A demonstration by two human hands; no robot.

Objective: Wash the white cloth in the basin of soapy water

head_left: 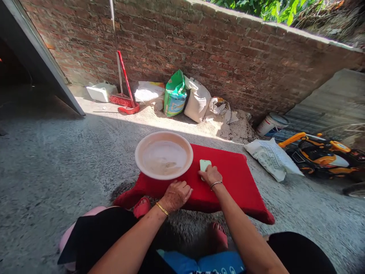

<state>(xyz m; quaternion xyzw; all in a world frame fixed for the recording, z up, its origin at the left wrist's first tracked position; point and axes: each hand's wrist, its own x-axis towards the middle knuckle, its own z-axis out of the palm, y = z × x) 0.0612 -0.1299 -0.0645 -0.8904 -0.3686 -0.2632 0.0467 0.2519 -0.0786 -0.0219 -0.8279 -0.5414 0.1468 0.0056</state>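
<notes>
2 hands: both resting on red cloth (228, 179)
Left hand (176, 195): clenched, pressing cloth's near edge
Right hand (210, 176): fingers grasping green soap bar (204, 165)
Soap bar: on cloth, just right of basin (163, 155)

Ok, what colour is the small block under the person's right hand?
Pale mint green. The block lies on the red mat under the right hand, clearest in the head view.

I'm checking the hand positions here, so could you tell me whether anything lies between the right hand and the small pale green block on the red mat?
Nothing visible does. The right hand already rests on the pale green block, whose far end shows past the fingers. The left hand presses the red mat beside it, and the basin sits clear to the left.
</notes>
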